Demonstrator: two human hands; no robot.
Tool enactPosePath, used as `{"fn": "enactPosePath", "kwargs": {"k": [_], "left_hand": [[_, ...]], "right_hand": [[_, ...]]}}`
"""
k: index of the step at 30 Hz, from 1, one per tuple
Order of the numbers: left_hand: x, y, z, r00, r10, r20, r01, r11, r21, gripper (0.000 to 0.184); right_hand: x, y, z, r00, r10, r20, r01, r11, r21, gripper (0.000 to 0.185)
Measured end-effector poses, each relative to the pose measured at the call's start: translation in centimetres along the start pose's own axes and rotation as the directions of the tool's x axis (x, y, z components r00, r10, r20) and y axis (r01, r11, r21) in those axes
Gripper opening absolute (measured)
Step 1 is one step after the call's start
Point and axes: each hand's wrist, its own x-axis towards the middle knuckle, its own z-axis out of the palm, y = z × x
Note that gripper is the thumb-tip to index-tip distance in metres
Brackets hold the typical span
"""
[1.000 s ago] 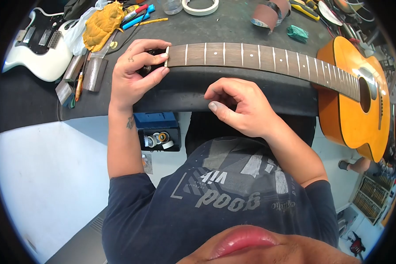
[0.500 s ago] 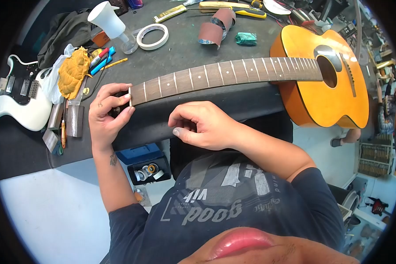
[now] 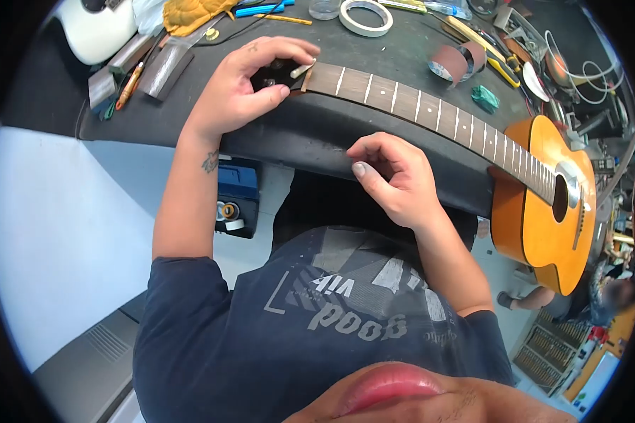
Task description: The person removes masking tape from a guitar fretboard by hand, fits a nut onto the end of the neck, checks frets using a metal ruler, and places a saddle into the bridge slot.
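A single head-worn camera looks forward and steeply down, near enough that the left hand and right hand show large. Its wide, dark-rimmed view puts the worktop across the top and the shirt lower middle.

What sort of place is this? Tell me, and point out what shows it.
Most likely a guitar repair workshop: an acoustic guitar with no strings visible extends over a dark workbench, where coiled sandpaper and a roll of tape lie.
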Motion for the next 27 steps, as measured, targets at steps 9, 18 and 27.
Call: {"fn": "enactPosePath", "kwargs": {"k": [9, 18, 27], "left_hand": [[-0.1, -0.5, -1.0, 0.998, 0.016, 0.063, -0.022, 0.995, 0.1, 0.034], [-0.6, -0.6, -1.6, 0.959, -0.162, -0.233, 0.133, 0.982, -0.135, 0.035], [0.3, 3.1, 0.1, 0.99, -0.063, -0.125, 0.12, 0.84, 0.529, 0.013]], "right_hand": [[0.0, 0.2, 0.1, 1.0, 0.012, -0.005, -0.011, 1.0, 0.007, 0.016], [-0.2, 0.2, 0.1, 1.0, -0.006, -0.007, 0.006, 1.0, -0.026, 0.017], [-0.1, -0.2, 0.1, 1.0, -0.026, 0.001, 0.026, 0.998, -0.052, 0.018]]}}
